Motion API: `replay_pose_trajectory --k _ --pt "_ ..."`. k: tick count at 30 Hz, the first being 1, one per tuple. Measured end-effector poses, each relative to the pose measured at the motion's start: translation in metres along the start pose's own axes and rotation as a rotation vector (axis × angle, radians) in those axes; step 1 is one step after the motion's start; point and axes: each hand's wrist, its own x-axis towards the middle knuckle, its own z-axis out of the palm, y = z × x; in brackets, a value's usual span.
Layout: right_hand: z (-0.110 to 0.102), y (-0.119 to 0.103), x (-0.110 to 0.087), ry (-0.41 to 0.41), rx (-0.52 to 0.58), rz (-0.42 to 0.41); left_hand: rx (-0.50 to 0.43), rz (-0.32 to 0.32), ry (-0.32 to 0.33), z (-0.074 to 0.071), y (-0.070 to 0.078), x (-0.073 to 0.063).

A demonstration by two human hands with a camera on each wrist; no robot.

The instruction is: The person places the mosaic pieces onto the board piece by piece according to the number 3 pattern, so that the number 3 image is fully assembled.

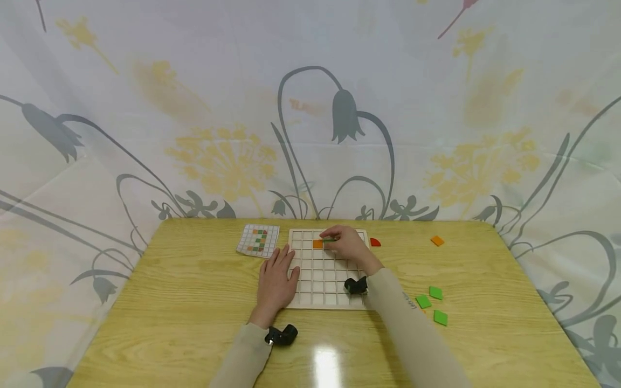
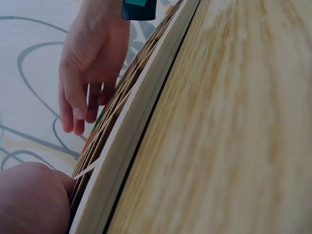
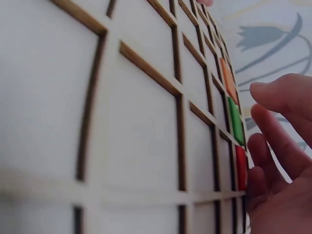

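A pale wooden grid board [image 1: 309, 282] lies on the table. My left hand [image 1: 277, 280] rests along its left edge, fingers extended over the rim. At the far row, my right hand [image 1: 346, 243] hovers beside an orange square tile [image 1: 317, 244] and a green tile [image 1: 329, 240]. The right wrist view has the orange tile [image 3: 228, 80], the green tile [image 3: 236, 121] and a red piece [image 3: 241, 168] lined up in cells of the board. There the right fingers [image 3: 280, 141] are loosely bent, with nothing visible between them. In the head view that hand hides the red piece.
A card with a coloured grid pattern [image 1: 259, 241] lies left of the board. To the right are a red quarter-round piece [image 1: 375, 242], an orange tile [image 1: 437, 241] and several green tiles [image 1: 435, 292]. A patterned curtain [image 1: 310, 178] stands behind the table.
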Motion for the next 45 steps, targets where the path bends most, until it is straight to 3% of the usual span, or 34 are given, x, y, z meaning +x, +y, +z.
replay_pose_trajectory --k 10,18,25,33,38,45 --pt "-0.025 -0.001 -0.013 -0.023 -0.005 -0.009 0.006 -0.004 -0.012 0.001 -0.002 -0.001" --pt "-0.051 0.009 -0.030 0.029 -0.033 -0.071 0.007 0.005 -0.010 -0.002 0.000 -0.001" --pt "-0.072 0.020 -0.056 0.084 -0.060 -0.056 0.008 -0.002 -0.014 -0.004 0.002 0.000" --pt "-0.090 0.050 -0.098 0.125 -0.119 -0.039 0.003 0.005 -0.017 -0.001 0.002 -0.003" --pt "-0.099 0.065 -0.125 0.122 -0.142 -0.020 -0.005 0.011 -0.010 0.001 0.000 -0.004" --pt "-0.104 0.068 -0.150 0.072 -0.140 -0.036 0.010 0.000 -0.011 -0.001 -0.001 0.000"
